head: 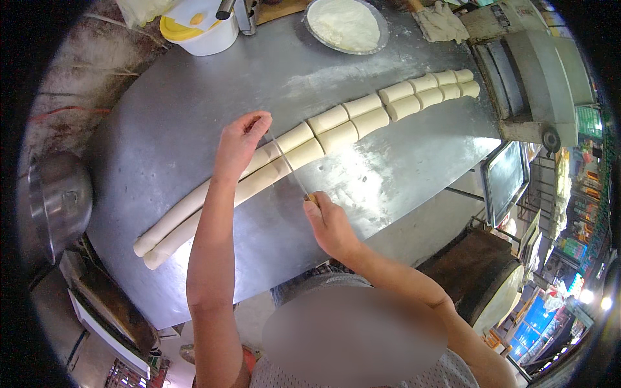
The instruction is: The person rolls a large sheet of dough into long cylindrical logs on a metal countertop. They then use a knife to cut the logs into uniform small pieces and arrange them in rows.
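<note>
Two long ropes of pale dough (191, 200) lie side by side across a metal worktop (145, 131). Toward the right they are divided into several paired pieces (365, 124). A thin blade (289, 162) crosses both ropes, left of the divided pieces. My right hand (335, 223) is closed around its yellowish handle (312, 198) on the near side. My left hand (246, 140) is at the blade's far end, thumb and fingertips pinched together; whether they grip the blade's tip is hard to tell.
A metal bowl of flour (347, 24) and a white tub with a yellow lid (208, 39) stand along the far side. A dough machine (524, 87) adjoins the right end. A large steel bowl (65, 203) is at the left, a tray (507, 182) at the lower right.
</note>
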### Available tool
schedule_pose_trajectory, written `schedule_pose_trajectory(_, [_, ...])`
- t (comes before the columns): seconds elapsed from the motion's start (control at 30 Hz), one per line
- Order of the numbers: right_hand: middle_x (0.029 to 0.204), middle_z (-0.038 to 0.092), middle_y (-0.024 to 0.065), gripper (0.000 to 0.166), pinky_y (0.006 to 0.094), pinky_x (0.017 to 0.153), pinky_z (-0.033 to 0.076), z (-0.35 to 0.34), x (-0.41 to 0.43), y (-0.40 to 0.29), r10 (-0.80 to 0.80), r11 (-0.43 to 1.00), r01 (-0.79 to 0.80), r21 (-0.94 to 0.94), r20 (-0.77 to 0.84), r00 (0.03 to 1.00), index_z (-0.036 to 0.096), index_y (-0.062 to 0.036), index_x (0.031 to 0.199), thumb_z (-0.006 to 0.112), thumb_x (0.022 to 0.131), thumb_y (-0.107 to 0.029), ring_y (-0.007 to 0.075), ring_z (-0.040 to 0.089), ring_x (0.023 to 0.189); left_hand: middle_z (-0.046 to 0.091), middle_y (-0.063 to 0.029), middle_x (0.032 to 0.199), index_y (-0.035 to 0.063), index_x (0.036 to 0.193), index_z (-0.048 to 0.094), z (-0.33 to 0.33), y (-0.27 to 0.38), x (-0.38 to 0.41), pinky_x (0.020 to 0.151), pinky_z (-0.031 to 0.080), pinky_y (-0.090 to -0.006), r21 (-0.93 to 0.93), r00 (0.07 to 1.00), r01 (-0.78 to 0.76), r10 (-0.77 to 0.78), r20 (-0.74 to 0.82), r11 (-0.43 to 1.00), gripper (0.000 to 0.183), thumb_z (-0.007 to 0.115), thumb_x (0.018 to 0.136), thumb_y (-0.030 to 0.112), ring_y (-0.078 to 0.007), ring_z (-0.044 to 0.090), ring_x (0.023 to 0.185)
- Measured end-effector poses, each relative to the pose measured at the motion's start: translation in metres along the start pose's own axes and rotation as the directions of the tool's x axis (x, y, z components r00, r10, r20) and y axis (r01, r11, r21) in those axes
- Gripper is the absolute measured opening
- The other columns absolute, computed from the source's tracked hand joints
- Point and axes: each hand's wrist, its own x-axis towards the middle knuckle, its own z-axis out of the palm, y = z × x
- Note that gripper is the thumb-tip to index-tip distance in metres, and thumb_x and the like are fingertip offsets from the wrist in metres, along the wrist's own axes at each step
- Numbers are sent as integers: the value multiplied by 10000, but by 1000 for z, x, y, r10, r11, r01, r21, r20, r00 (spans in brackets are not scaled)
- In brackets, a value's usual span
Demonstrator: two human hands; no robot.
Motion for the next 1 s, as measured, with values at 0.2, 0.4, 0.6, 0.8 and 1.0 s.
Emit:
schedule_pose_trajectory(0.2, [872,676,306,327,599,738,499,11,-3,-5,0,997,-2,-72,-17,1000,553,-15,1163,513,1128,-338,551,655,853,724,6,936,-1,1195,777,-10,-10,-2,815,505,-266,-46,1000,18,-17,24,999,398,756,1015,354,-95,623,871])
schedule_pose_trajectory(0.4, [862,671,302,327,595,736,496,16,-6,-6,35,998,-36,-58,-7,999,554,-16,1158,513,1130,-340,547,657,853,699,10,915,9,1181,787,-12,-14,-4,803,496,-267,-37,1000,11,-10,22,999,397,762,1014,368,-98,601,852])
schedule_pose_trajectory(0.6, [842,667,288,315,578,712,495,17,-9,-8,34,997,-36,-62,-27,999,558,-17,1159,519,1129,-328,532,658,828,685,25,910,11,1174,790,-12,-14,-3,792,489,-260,-64,999,21,-18,41,998,389,765,1012,364,-91,588,844])
schedule_pose_trajectory(0.8, [844,668,286,303,574,715,498,17,-9,-9,32,998,-33,-45,-34,999,568,-19,1150,520,1127,-317,525,661,827,690,27,915,4,1170,788,-10,-19,-1,792,489,-257,-85,999,-2,6,49,996,375,767,1011,343,-83,591,849])
schedule_pose_trajectory(1.0, [863,675,305,312,596,724,500,17,-7,-5,1,997,-5,-81,-52,999,568,-17,1139,522,1125,-325,538,662,840,710,8,932,3,1173,784,-8,-21,1,800,500,-268,-60,998,2,1,56,998,393,754,1018,363,-89,607,866])
